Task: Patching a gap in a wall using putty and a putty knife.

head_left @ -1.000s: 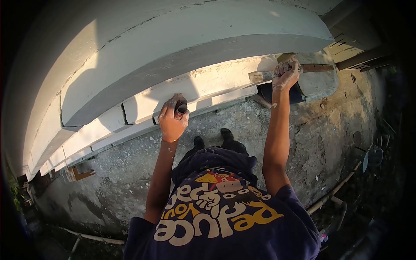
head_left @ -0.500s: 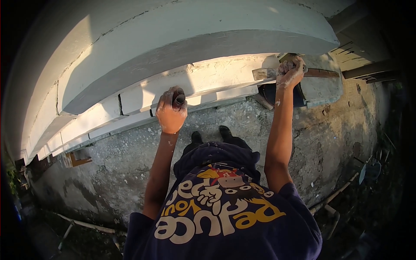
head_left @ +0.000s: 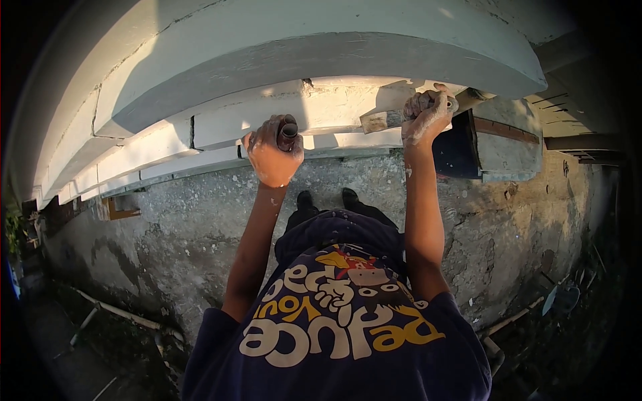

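Note:
My left hand (head_left: 274, 150), whitened with plaster dust, is closed round a dark brown cylindrical handle (head_left: 288, 131); its round end faces up, and whatever it joins is hidden. My right hand (head_left: 428, 117), also dusty, grips a putty knife; the smeared flat blade (head_left: 382, 121) sticks out to the left of the fist. A rounded end with a small hole (head_left: 451, 105) shows at the fist's other side. Both fists are raised before the white wall ledges (head_left: 341, 100), under a thick overhanging grey-white ledge (head_left: 321, 60). Whether the blade touches the wall cannot be made out.
Below is a rough, paint-spotted concrete floor (head_left: 200, 220), where my feet (head_left: 328, 198) stand. A dark opening (head_left: 457, 150) and a grey panel with a brown strip (head_left: 505, 134) are at right. Pipes (head_left: 120, 311) lie beyond the floor's near edge.
My right hand has moved left and slightly down with the putty knife. My left hand has shifted a little to the right and up with its handle. The view has shifted slightly.

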The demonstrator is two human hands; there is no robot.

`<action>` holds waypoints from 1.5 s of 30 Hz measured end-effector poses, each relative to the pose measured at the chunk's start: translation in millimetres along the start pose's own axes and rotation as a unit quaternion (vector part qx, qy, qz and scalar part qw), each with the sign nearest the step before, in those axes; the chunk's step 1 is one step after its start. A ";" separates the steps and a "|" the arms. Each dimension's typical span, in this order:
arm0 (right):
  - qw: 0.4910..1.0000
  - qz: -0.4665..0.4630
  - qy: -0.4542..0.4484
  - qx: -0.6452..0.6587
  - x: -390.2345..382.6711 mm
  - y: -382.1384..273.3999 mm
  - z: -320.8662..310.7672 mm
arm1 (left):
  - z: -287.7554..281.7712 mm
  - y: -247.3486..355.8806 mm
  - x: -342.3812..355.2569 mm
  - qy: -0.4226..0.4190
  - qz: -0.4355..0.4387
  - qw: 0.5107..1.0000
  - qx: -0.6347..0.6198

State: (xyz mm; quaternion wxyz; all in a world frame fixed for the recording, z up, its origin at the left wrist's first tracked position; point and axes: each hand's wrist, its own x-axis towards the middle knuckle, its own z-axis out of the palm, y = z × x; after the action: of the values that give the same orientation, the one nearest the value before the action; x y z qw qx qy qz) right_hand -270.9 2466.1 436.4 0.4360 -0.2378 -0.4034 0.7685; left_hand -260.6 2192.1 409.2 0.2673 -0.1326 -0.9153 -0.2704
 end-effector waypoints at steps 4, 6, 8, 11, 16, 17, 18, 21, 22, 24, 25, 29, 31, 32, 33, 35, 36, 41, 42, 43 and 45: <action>0.998 0.038 -0.028 0.045 38.1 -3.9 -30.3 | 1.3 -10.9 -4.7 -0.010 -0.004 1.000 0.004; 0.996 0.063 0.019 0.055 33.1 -9.6 -27.7 | 6.6 -11.8 -6.2 0.000 0.004 1.000 -0.008; 0.999 0.027 0.038 0.027 2.7 1.2 -8.5 | 8.9 -14.3 -5.3 -0.007 0.007 1.000 -0.008; 0.999 0.024 -0.005 0.026 -0.7 11.9 -6.9 | 4.9 -17.2 -8.8 0.000 0.026 1.000 -0.017; 0.998 0.013 0.016 0.052 49.0 -12.8 -30.4 | 2.5 -26.9 -9.3 0.003 0.054 0.998 -0.035; 0.998 -0.002 0.021 0.063 41.3 -8.9 -24.8 | 4.0 -26.8 -9.0 0.002 0.057 0.998 -0.040; 0.997 -0.016 0.024 0.075 30.8 -4.1 -15.0 | 5.7 -27.2 -7.8 0.009 0.060 0.997 -0.041; 0.999 -0.005 0.036 0.037 0.4 16.1 9.3 | 6.2 -23.6 -3.3 0.003 0.059 0.997 -0.047; 0.998 -0.003 0.046 0.037 1.0 13.2 7.7 | 6.2 -21.9 -1.6 -0.009 0.053 0.997 -0.051; 0.995 0.030 0.050 0.075 10.0 -1.5 -1.8 | 5.6 -26.6 -1.1 0.000 0.048 0.998 -0.050; 0.994 -0.001 0.071 0.078 29.8 -4.8 -17.9 | 6.8 -25.5 0.3 0.005 0.049 0.997 -0.055; 0.991 0.008 0.088 0.099 66.9 -9.9 -52.4 | 9.0 -12.6 1.5 0.014 0.032 0.998 -0.060; 0.993 -0.032 0.081 0.079 22.5 -5.5 -11.4 | 9.3 -10.5 1.4 0.004 0.060 0.997 -0.043; 0.996 -0.033 0.070 0.055 13.4 0.2 -2.2 | 7.4 -7.8 3.5 0.004 0.062 0.997 -0.044; 0.995 -0.023 0.069 0.062 14.6 0.8 -2.4 | 3.9 -4.2 5.7 -0.009 0.051 0.998 -0.037; 0.995 -0.011 0.066 0.072 22.7 -3.5 -7.3 | 0.2 -1.3 6.5 -0.019 0.041 0.999 -0.027; 0.993 -0.002 0.075 0.088 35.2 -12.8 -16.0 | -0.1 -0.2 6.5 -0.019 0.036 0.999 -0.019; 0.993 -0.010 0.063 0.099 35.3 -11.7 -17.6 | 5.3 13.2 8.6 -0.012 0.017 1.000 -0.004; 0.995 0.010 0.045 0.092 19.6 -6.4 -7.2 | 6.4 15.0 9.1 -0.013 0.008 1.000 0.003; 0.996 0.001 0.056 0.073 15.0 2.3 -2.1 | 6.6 16.8 8.4 -0.014 0.001 1.000 0.009; 0.997 0.012 0.047 0.066 23.9 11.1 -7.3 | 5.7 19.0 9.4 -0.012 0.001 1.000 0.005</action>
State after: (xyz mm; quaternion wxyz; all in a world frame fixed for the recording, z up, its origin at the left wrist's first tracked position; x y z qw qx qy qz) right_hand -283.1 2486.5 422.8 0.4604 -0.2492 -0.3278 0.7865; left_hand -263.4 2211.7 418.5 0.2570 -0.1354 -0.9196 -0.2644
